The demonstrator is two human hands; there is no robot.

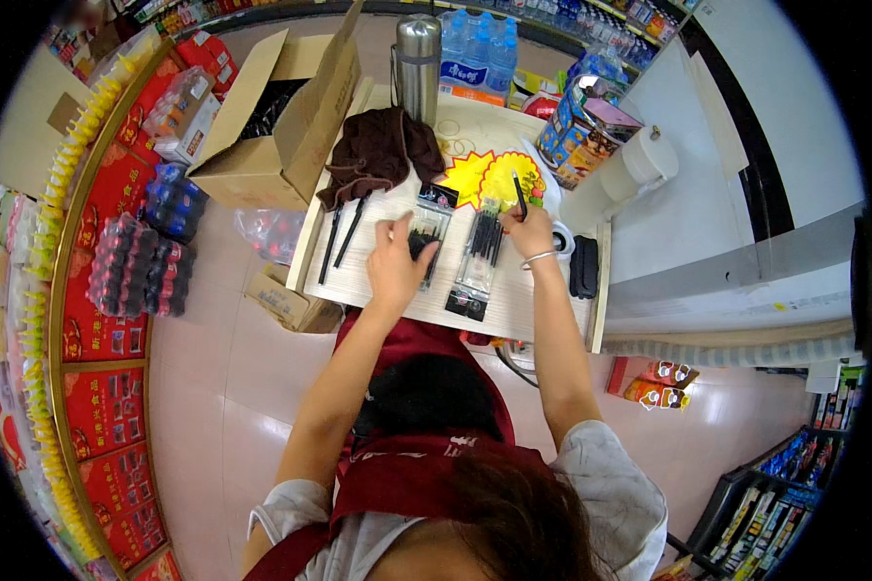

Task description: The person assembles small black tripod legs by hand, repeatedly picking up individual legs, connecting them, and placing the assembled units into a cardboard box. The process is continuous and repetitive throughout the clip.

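Observation:
On a pale wooden table (363, 276) lie two clear packs of slim black sticks, perhaps pens. My left hand (392, 266) rests at the left edge of one clear pack (428, 230), thumb and fingers apart. Beside it to the right lies the second clear pack (480, 254), close to my right hand (531, 236). My right hand is closed on a slim black pen (519, 190), which points away from me over yellow starburst price cards (499, 172). Two thin black sticks (350, 232) lie to the left of my left hand.
A dark brown cloth (373, 150), a steel thermos (418, 73) and a blue snack box (576, 136) stand toward the back. At right are a roll of tape (561, 237), a black case (583, 266) and a white jug (639, 167). An open carton (271, 126) is at left.

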